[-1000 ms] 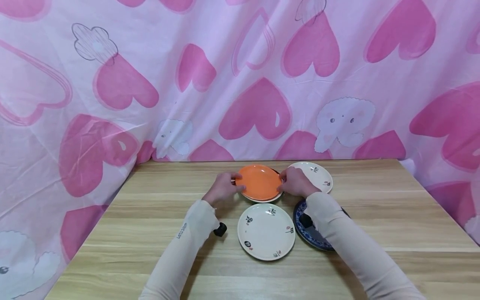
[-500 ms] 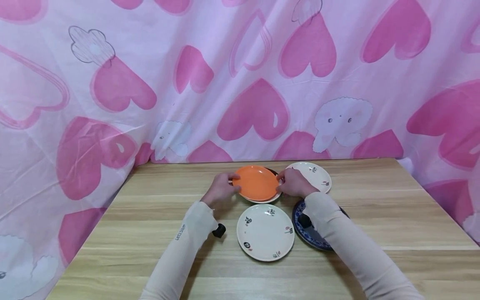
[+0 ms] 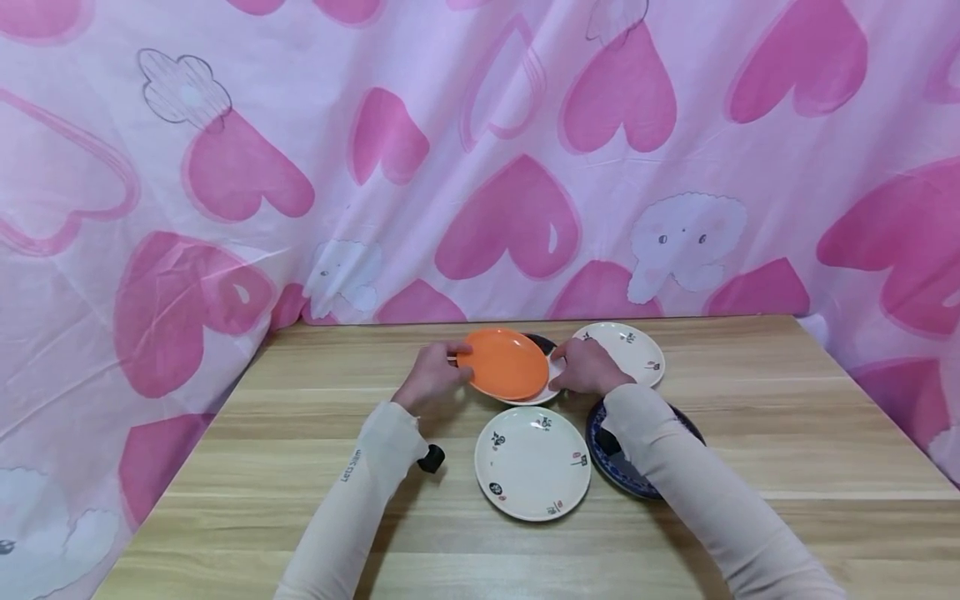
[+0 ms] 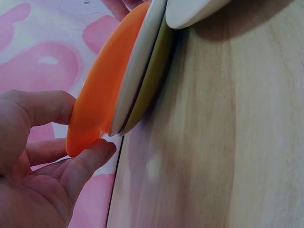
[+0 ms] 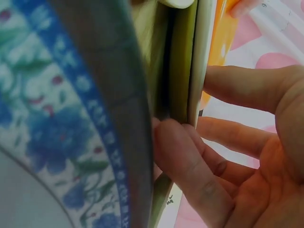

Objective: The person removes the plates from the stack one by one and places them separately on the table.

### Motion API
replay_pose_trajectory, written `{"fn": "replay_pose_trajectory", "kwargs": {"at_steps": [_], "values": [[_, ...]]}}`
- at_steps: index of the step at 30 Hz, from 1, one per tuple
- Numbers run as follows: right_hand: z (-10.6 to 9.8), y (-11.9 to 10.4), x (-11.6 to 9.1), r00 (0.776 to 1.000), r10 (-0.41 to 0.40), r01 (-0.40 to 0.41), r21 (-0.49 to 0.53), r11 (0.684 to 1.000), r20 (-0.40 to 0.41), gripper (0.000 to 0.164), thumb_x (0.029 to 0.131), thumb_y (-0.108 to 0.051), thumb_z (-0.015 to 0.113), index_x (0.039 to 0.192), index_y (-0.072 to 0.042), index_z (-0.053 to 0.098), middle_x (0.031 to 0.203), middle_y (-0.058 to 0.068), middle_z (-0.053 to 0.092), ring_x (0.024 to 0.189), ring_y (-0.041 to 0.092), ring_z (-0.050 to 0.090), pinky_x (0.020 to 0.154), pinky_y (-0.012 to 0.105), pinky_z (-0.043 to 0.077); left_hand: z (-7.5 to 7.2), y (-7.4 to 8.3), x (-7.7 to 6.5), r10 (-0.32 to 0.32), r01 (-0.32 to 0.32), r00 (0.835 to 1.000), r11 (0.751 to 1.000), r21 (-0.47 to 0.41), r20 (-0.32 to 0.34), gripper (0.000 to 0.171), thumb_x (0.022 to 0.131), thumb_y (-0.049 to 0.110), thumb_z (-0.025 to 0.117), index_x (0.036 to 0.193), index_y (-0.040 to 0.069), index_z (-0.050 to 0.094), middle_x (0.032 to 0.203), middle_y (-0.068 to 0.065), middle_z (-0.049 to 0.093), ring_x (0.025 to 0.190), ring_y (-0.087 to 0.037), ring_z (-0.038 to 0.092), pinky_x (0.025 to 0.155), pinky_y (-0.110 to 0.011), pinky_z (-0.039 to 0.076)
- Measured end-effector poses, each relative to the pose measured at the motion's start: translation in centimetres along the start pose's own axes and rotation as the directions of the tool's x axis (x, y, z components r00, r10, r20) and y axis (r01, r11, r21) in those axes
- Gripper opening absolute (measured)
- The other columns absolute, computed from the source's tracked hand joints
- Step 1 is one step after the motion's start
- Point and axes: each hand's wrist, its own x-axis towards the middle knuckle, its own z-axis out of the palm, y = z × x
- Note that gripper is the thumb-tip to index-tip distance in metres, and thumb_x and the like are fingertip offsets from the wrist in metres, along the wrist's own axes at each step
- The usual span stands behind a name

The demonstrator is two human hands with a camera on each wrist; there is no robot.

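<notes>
My left hand (image 3: 435,373) pinches the left rim of an orange plate (image 3: 504,363), thumb on one face and fingers on the other in the left wrist view. The orange plate sits off-centre to the left over a white plate (image 3: 557,379). Under that white plate, an olive-green plate (image 4: 151,80) shows edge-on in the left wrist view. My right hand (image 3: 588,364) holds the right rim of the white plate, its fingers and thumb (image 5: 183,161) on either side of the stacked edges. A dark rim (image 3: 542,342) peeks out behind the stack.
Nearest me lies a white plate with small drawings (image 3: 532,463). A similar patterned white plate (image 3: 630,350) is at the back right. The blue-rimmed plate (image 3: 626,475) lies under my right forearm. All rest on the wooden table (image 3: 300,467), before a pink heart-patterned cloth (image 3: 420,208).
The orange plate has shifted left with my left hand, baring more of the white plate and dark rim. My right hand has let go of the orange plate and stays at the stack.
</notes>
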Motion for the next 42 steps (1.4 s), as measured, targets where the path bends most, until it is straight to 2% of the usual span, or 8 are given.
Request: {"fn": "replay_pose_trajectory", "kwargs": {"at_steps": [2,8,13,20,29,42], "values": [[0.0,0.0,0.0,1.000,0.014,-0.014,-0.006,1.000,-0.001,0.059,0.084,-0.024,0.080,0.136,-0.005,0.061,0.116,0.015,0.068,0.072,0.016,0.065,0.085,0.035,0.051,-0.2,0.0,-0.1,0.005,-0.005,1.000,1.000,-0.008,-0.004,0.044,0.087,0.005,0.069,0.131,0.010,0.064,0.141,-0.009,0.059,0.110,-0.023,0.063,0.094,-0.033,0.057],[0.1,0.0,0.1,0.999,0.048,-0.048,0.005,0.999,-0.006,0.055,0.086,-0.021,0.078,0.136,-0.008,0.061,0.101,0.013,0.069,0.065,0.016,0.065,0.076,0.030,0.048,-0.8,-0.3,-0.3,0.012,-0.012,1.000,0.999,-0.031,-0.019,0.046,0.087,0.003,0.069,0.133,0.009,0.064,0.140,-0.011,0.060,0.110,-0.023,0.064,0.094,-0.033,0.058],[0.3,0.1,0.1,0.997,0.070,-0.070,0.011,0.997,-0.018,0.054,0.086,-0.018,0.076,0.137,-0.008,0.061,0.117,0.016,0.066,0.063,0.015,0.064,0.072,0.028,0.048,-1.2,-0.7,-0.5,0.012,-0.013,1.000,0.998,-0.055,-0.017,0.048,0.087,0.003,0.070,0.134,0.009,0.063,0.144,-0.011,0.057,0.116,-0.026,0.064,0.096,-0.033,0.057],[0.3,0.1,0.2,0.997,0.070,-0.069,0.025,0.997,-0.019,0.054,0.085,-0.016,0.076,0.136,-0.005,0.061,0.131,0.020,0.062,0.061,0.013,0.067,0.067,0.024,0.051,-1.8,-1.2,-0.7,0.045,-0.048,0.999,0.992,-0.113,-0.031,0.050,0.086,0.000,0.069,0.135,0.003,0.062,0.144,-0.018,0.057,0.117,-0.029,0.066,0.089,-0.030,0.059],[0.2,0.1,0.2,0.997,0.078,-0.077,0.059,0.995,-0.005,0.056,0.085,-0.015,0.077,0.137,-0.005,0.061,0.132,0.022,0.061,0.061,0.014,0.069,0.059,0.023,0.052,-1.9,-1.5,-0.7,0.036,-0.041,0.998,0.988,-0.147,-0.042,0.054,0.085,-0.005,0.069,0.138,0.003,0.059,0.148,-0.018,0.054,0.116,-0.030,0.068,0.087,-0.029,0.059],[0.0,-0.1,0.2,0.996,0.091,-0.092,0.089,0.992,0.012,0.056,0.087,-0.013,0.076,0.139,-0.004,0.058,0.133,0.022,0.060,0.064,0.016,0.068,0.058,0.023,0.053,-2.1,-2.1,-1.1,0.073,-0.093,0.993,0.965,-0.243,-0.089,0.057,0.087,-0.011,0.065,0.141,0.002,0.055,0.150,-0.019,0.051,0.119,-0.036,0.066,0.090,-0.032,0.059]]}}
